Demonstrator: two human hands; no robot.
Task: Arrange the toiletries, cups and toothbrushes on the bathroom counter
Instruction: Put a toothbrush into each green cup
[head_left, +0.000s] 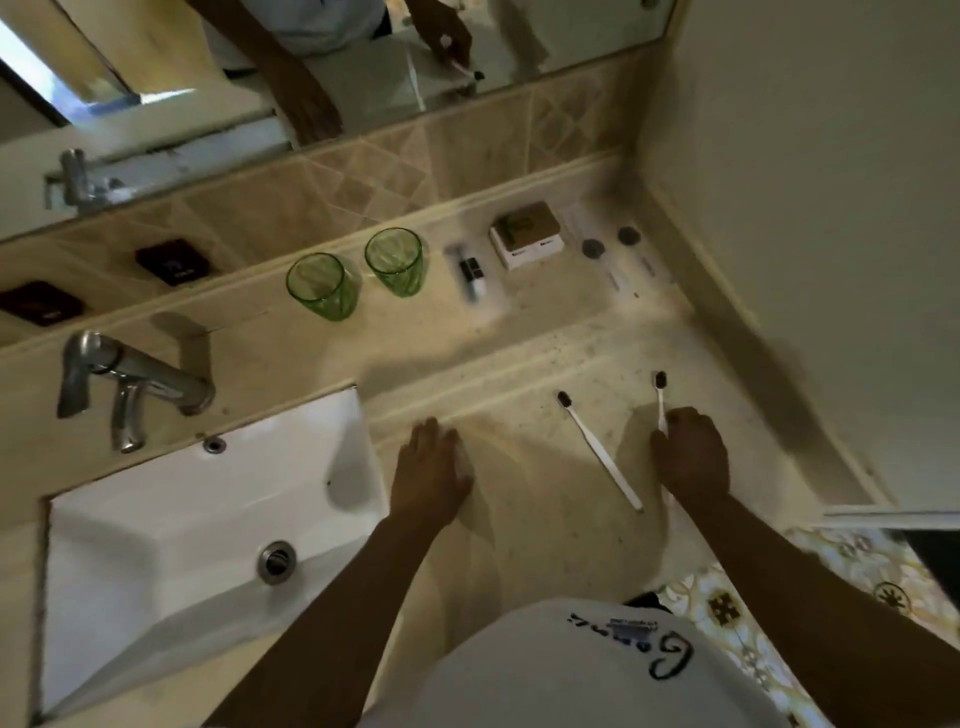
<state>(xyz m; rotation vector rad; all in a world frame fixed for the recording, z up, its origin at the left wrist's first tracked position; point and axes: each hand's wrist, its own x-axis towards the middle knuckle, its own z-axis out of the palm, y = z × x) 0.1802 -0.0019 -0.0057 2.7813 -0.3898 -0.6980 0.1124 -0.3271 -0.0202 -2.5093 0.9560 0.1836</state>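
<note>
On the beige counter (545, 332), the right hand (691, 452) sits near the front right edge with its fingers curled around the handle of a white toothbrush (660, 400); the dark bristle head pokes out beyond the fingertips and points toward the back wall, so the long axis of the held brush runs nearly front to back. A second toothbrush (600, 451) lies flat on the counter just left of that hand, not touching it, with its dark head toward the back and its handle slanting toward the front right, ending close beside the right wrist. The left hand (434, 467) rests palm down on the counter, fingers relaxed and spread, holding nothing, close to the right rim of the sink (208, 493) and well apart from both brushes. Along the back edge stand two green cups (322, 286) (395, 262) side by side, then a small dark tube (472, 275), a white box (525, 236) and two pale sachets (621, 254) toward the back right corner. The cups lie up and to the left of the held brush, so carrying it there would likely mean a diagonal reach across the counter. The right hand is by far the nearer to the loose brush, whose handle end offers the easier pick.
</note>
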